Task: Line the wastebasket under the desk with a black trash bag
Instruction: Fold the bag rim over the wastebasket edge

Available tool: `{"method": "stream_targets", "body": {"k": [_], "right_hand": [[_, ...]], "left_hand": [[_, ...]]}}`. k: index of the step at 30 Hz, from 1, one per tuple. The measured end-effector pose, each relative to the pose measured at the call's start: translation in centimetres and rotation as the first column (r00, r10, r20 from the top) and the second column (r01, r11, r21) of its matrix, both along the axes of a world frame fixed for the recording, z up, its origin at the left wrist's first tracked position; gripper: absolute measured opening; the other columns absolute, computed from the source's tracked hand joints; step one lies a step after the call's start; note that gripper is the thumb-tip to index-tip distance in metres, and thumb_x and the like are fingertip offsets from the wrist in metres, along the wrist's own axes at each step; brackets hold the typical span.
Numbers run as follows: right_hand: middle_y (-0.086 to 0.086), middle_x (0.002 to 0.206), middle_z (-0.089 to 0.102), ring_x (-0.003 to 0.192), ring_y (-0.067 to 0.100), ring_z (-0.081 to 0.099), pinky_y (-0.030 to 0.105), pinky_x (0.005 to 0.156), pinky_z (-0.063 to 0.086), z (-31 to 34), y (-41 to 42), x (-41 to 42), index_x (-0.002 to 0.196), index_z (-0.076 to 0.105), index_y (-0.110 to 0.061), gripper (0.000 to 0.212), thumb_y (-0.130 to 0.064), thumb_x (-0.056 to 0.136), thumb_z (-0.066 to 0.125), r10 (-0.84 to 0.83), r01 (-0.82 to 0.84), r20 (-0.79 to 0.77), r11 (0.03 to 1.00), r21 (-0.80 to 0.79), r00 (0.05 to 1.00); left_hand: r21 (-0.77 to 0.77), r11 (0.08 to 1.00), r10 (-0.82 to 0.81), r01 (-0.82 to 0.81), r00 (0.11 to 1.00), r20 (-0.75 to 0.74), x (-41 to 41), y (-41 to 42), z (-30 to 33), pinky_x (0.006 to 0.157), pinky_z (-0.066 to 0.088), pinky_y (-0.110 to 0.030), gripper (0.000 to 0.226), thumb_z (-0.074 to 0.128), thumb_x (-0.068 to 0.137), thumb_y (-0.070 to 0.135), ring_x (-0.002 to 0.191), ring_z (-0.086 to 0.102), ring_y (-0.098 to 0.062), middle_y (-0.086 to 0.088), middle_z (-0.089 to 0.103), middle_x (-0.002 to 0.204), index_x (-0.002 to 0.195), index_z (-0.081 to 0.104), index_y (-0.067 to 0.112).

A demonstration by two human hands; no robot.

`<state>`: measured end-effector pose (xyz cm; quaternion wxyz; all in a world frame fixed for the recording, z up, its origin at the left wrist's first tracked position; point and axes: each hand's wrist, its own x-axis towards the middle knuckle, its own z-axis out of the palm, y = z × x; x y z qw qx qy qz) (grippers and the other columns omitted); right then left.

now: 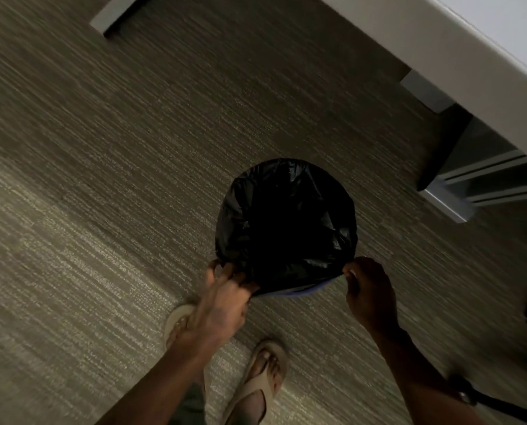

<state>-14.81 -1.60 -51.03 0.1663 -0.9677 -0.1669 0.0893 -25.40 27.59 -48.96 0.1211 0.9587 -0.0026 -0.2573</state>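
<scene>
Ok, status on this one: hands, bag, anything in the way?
Left hand and right hand both gripping the black trash bag at the near rim. Bag spread over the wastebasket. Nothing in the way.

Striped grey-beige carpet (133, 179), dimly lit. White desk (440, 47) edge upper right (grey metal legs (458, 194) beneath).

The black trash bag (286, 225) is glossy and crinkled, spread open in a round mouth over the wastebasket (299, 292), its inside a dark hollow. Only a thin bluish arc of the wastebasket's rim shows, at about 6 o'clock below the bag's near edge. The pair stands upright on the floor, toward 4 o'clock from the middle of the view.
</scene>
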Motion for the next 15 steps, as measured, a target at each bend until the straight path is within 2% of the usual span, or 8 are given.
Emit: {"method": "stream_targets", "body": {"k": [4, 7, 10, 12, 13, 14, 15], "right_hand": [[0.014, 0.12, 0.07, 0.106, 0.035, 0.068, 0.03, 0.077, 0.049, -1.0, -0.8, -0.1, 0.097, 0.073, -0.004, 0.021, 0.009, 0.081, 0.074, 0.055, -0.056, -0.031, 0.998, -0.039, 0.998], [0.015, 0.129, 0.068, 0.115, 0.038, 0.066, 0.039, 0.077, 0.057, -1.5, -0.6, -0.4, 0.098, 0.074, -0.006, 0.024, 0.008, 0.079, 0.077, 0.019, -0.028, -0.11, 0.996, -0.08, 0.994], [0.008, 0.13, 0.069, 0.119, 0.033, 0.064, 0.039, 0.084, 0.057, -1.9, -0.2, -0.8, 0.101, 0.075, -0.011, 0.02, 0.001, 0.086, 0.074, -0.067, 0.048, -0.195, 0.994, -0.101, 0.979], [0.008, 0.127, 0.072, 0.118, 0.03, 0.066, 0.038, 0.09, 0.055, -2.0, 0.5, -1.0, 0.105, 0.077, -0.01, 0.019, 0.0, 0.091, 0.069, -0.22, 0.228, -0.267, 0.974, -0.002, 0.938], [0.008, 0.123, 0.074, 0.115, 0.029, 0.068, 0.035, 0.09, 0.053, -1.8, 1.0, -0.9, 0.106, 0.077, -0.011, 0.021, 0.002, 0.092, 0.066, -0.365, 0.409, -0.332, 0.91, 0.07, 0.87], [0.008, 0.119, 0.075, 0.112, 0.028, 0.069, 0.032, 0.088, 0.051, -1.4, 1.6, -0.7, 0.105, 0.076, -0.014, 0.024, 0.002, 0.093, 0.062, -0.523, 0.61, -0.398, 0.781, 0.13, 0.754], [0.008, 0.116, 0.075, 0.109, 0.027, 0.07, 0.032, 0.085, 0.05, -0.9, 2.0, -0.4, 0.103, 0.074, -0.018, 0.026, 0.001, 0.094, 0.06, -0.657, 0.78, -0.448, 0.601, 0.176, 0.607]], "left_hand": [[-0.018, 1.0, -0.022, 0.022, 1.0, -0.016, -0.5, -1.1, -0.5, 0.118, 0.003, -0.053, 0.053, 0.066, 0.085, 0.026, 0.146, 0.035, -0.024, 0.006, 0.057, 0.144, 0.137, 0.058, 0.036], [-0.001, 0.999, -0.049, 0.049, 0.999, -0.008, -1.1, -1.6, -0.7, 0.119, 0.006, -0.058, 0.05, 0.066, 0.084, 0.032, 0.143, 0.039, -0.023, 0.007, 0.061, 0.142, 0.135, 0.061, 0.033], [0.043, 0.997, -0.068, 0.069, 0.998, -0.017, -1.7, -2.0, -0.8, 0.119, 0.003, -0.064, 0.039, 0.063, 0.088, 0.038, 0.141, 0.041, -0.023, 0.009, 0.064, 0.137, 0.126, 0.07, 0.032], [0.066, 0.994, -0.083, 0.084, 0.996, -0.01, -2.4, -2.2, -0.8, 0.118, 0.005, -0.066, 0.032, 0.062, 0.089, 0.037, 0.14, 0.042, -0.025, 0.008, 0.066, 0.131, 0.118, 0.073, 0.03], [0.041, 0.997, -0.065, 0.064, 0.998, 0.026, -2.7, -2.1, -0.8, 0.119, 0.01, -0.066, 0.028, 0.062, 0.089, 0.035, 0.136, 0.047, -0.026, 0.006, 0.069, 0.125, 0.114, 0.075, 0.029], [-0.014, 1.0, -0.018, 0.02, 0.996, 0.089, -3.2, -2.1, -0.8, 0.118, 0.017, -0.064, 0.026, 0.061, 0.09, 0.033, 0.13, 0.053, -0.028, 0.003, 0.07, 0.119, 0.11, 0.076, 0.027], [-0.093, 0.994, 0.073, -0.058, 0.983, 0.168, -3.7, -2.1, -0.8, 0.116, 0.026, -0.062, 0.025, 0.06, 0.09, 0.031, 0.121, 0.058, -0.029, -0.001, 0.068, 0.113, 0.109, 0.076, 0.024]]}}
